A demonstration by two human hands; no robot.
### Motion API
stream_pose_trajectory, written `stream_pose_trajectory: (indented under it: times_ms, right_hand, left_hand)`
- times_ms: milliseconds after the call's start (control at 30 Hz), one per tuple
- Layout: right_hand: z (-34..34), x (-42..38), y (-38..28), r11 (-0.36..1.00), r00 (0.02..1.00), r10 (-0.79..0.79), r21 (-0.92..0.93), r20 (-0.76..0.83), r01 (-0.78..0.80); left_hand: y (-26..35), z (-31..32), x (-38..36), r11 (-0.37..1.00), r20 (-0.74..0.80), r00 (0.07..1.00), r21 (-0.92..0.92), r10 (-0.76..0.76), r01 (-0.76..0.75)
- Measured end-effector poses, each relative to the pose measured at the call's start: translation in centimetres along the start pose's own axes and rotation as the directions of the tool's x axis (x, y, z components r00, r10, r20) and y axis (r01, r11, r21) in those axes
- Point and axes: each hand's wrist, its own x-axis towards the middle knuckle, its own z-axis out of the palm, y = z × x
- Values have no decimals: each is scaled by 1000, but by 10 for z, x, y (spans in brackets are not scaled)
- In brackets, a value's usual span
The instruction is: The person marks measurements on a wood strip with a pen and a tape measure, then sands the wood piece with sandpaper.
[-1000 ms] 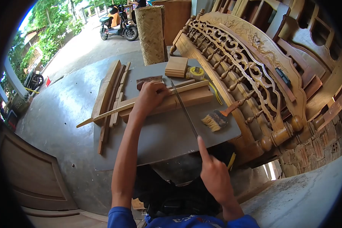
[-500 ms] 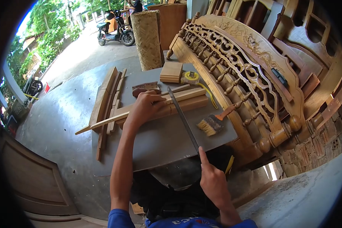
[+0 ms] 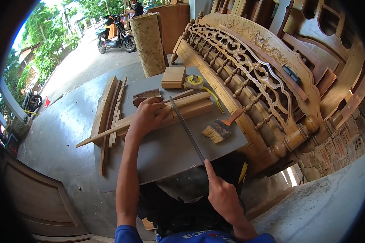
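My left hand [image 3: 147, 117] is closed over a long pale wooden strip [image 3: 105, 133], holding it against a thicker wooden block [image 3: 194, 110] on the grey board [image 3: 158, 158]. My right hand [image 3: 224, 194] grips the near end of a long, dark metal file [image 3: 187, 131], its index finger stretched along the tool; the handle is hidden in the fist. The file lies across the strip, just right of my left hand, with its tip pointing away from me. Beyond my left fingers is a dark reddish-brown piece of wood [image 3: 147, 95].
Right of the work lie a paintbrush [image 3: 220, 128], a yellow tape measure [image 3: 194, 82] and a square wooden block [image 3: 173, 77]. Several wooden strips [image 3: 106, 109] lie at left. A carved wooden headboard [image 3: 247, 60] leans close on the right. A scooter [image 3: 117, 36] stands farther back.
The whole scene has shifted slightly left in view. Both hands keep their grips, and the file still lies across the strip at nearly the same spot.
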Motion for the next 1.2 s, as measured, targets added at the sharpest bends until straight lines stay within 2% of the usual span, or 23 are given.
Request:
stream_pose_trajectory:
  times_ms: [167,267,367,467,533,633,767,900,1033,1200]
  right_hand:
    - [-1,-1,-12,997,999,-15,-71,32,17]
    - [0,0,-19,995,998,12,-102,55,-6]
    - [5,9,-24,984,998,-36,-173,59,46]
    - [18,52,-28,970,998,-57,-236,15,59]
    - [34,98,-26,968,992,-100,-237,-73,80]
    - [36,139,-26,987,993,-90,-139,-71,79]
    - [26,107,-28,985,999,-13,-171,-32,7]
    - [32,109,-29,989,998,28,-147,-49,-35]
    - [28,93,-28,988,999,34,-147,-26,-37]
    - [7,47,-30,987,994,91,-135,65,-82]
  left_hand:
    - [6,-4,2,998,51,996,6,-70,69]
    - [7,-3,1,999,26,999,26,-44,43]
    - [0,0,1,1000,3,1000,-28,-2,2]
    - [3,-2,1,999,29,999,-38,-27,28]
    - [4,-1,0,999,23,999,-29,-36,37]
    - [1,2,2,998,6,1000,-55,-29,29]
    - [16,2,-4,996,52,998,-80,29,-25]
    - [9,9,-3,996,-13,996,-42,84,-85]
    - [11,14,-4,998,-72,997,47,34,-30]
    - [6,16,-1,999,-83,997,48,-5,9]
